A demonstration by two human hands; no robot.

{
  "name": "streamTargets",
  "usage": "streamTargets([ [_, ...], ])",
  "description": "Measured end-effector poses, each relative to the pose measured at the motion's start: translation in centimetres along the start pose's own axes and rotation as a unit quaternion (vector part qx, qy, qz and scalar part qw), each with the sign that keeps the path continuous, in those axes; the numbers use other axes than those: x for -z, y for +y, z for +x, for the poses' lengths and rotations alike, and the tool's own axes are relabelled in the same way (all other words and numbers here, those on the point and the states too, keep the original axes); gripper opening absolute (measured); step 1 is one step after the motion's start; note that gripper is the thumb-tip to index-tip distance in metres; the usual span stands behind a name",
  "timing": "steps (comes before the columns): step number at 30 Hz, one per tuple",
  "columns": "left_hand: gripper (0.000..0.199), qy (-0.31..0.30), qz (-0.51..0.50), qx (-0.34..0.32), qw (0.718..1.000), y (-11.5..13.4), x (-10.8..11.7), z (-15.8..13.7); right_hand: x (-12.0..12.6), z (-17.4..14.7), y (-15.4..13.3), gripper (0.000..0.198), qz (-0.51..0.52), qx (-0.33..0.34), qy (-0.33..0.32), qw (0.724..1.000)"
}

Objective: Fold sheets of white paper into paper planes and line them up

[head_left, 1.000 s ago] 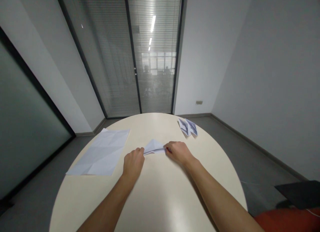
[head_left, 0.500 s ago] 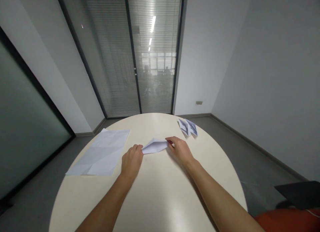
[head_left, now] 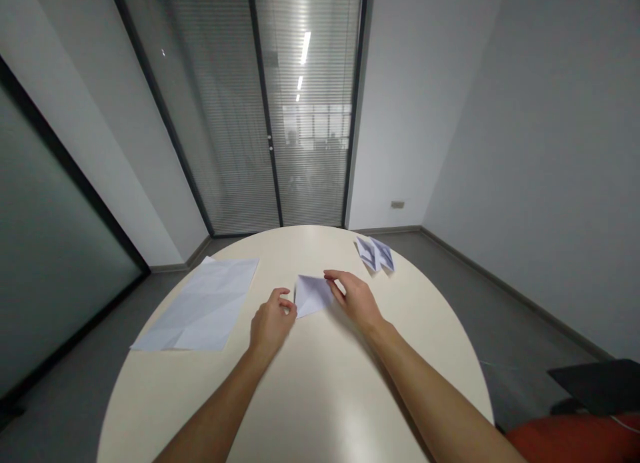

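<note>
A small folded white paper (head_left: 311, 295) sits near the middle of the table, now showing a flat, roughly four-sided face. Its upper right edge is pinched between the thumb and fingers of my right hand (head_left: 356, 298). At its lower left corner is my left hand (head_left: 273, 320), fingers curved and apart, with one fingertip at the paper's edge. Whether that fingertip presses on the corner is hard to make out.
A large creased white sheet (head_left: 200, 306) lies on the left of the round cream table (head_left: 300, 390). Folded paper pieces (head_left: 375, 254) stand at the back right edge. A red chair (head_left: 575, 440) with a dark object (head_left: 597, 385) is at lower right.
The folded paper has gone from a narrow, peaked shape to a wider flat face. My left hand has moved slightly right and its fingers have spread. My right hand has shifted slightly left.
</note>
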State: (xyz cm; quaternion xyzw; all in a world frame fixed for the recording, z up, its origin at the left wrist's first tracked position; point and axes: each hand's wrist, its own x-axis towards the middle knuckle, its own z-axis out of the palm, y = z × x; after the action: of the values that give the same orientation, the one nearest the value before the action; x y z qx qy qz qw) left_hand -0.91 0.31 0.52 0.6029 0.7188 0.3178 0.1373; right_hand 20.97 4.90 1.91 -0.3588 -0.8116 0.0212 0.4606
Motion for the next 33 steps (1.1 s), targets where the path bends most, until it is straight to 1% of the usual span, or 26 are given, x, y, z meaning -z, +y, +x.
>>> streamTargets([
  [3,0.034,-0.028,-0.018,-0.02,0.999,0.0,0.0,0.0,0.1,0.0,-0.6,0.023,0.017,0.018,-0.059,0.998],
  [6,0.024,-0.04,-0.007,-0.025,0.999,0.1,0.4,0.0,0.2,0.0,-1.0,0.027,0.036,0.024,-0.111,0.993],
  [7,0.02,-0.034,0.001,-0.024,0.999,0.1,0.5,0.0,0.1,0.0,-1.1,0.029,0.041,0.023,-0.128,0.991],
  [9,0.017,0.005,0.012,-0.036,0.999,0.0,0.6,0.2,0.0,0.0,-1.2,0.032,0.05,0.024,-0.166,0.985],
  [11,0.019,0.059,0.01,-0.086,0.994,-0.5,0.4,0.4,-0.1,-0.1,-1.2,0.034,0.053,0.027,-0.197,0.979],
  [12,0.022,0.076,0.001,-0.125,0.989,-0.7,0.2,0.6,-0.2,-0.2,-1.3,0.034,0.053,0.027,-0.208,0.976],
  [13,0.025,0.079,-0.011,-0.165,0.983,-1.0,-0.1,0.8,-0.3,-0.3,-1.3,0.034,0.054,0.027,-0.219,0.974],
  [15,0.03,0.049,-0.031,-0.225,0.973,-1.6,-0.6,1.0,-0.3,-0.4,-1.3,0.037,0.06,0.024,-0.238,0.969],
  [17,0.033,0.01,-0.038,-0.251,0.967,-1.9,-1.2,1.1,-0.3,-0.5,-1.4,0.04,0.069,0.021,-0.256,0.964],
  [20,0.034,-0.021,-0.032,-0.251,0.967,-2.1,-1.7,1.0,-0.2,-0.6,-1.4,0.048,0.096,0.011,-0.273,0.957],
  [23,0.033,-0.026,-0.029,-0.243,0.969,-2.1,-1.8,0.9,-0.4,-0.8,-1.1,0.046,0.12,-0.004,-0.271,0.955],
  [29,0.035,-0.039,-0.031,-0.264,0.963,-1.7,-1.4,0.3,-0.8,-1.3,-0.1,0.049,0.081,-0.035,-0.249,0.964],
  [33,0.035,-0.044,-0.026,-0.286,0.957,-1.3,-1.2,-0.2,-1.0,-1.7,0.4,0.062,0.08,-0.031,-0.253,0.964],
])
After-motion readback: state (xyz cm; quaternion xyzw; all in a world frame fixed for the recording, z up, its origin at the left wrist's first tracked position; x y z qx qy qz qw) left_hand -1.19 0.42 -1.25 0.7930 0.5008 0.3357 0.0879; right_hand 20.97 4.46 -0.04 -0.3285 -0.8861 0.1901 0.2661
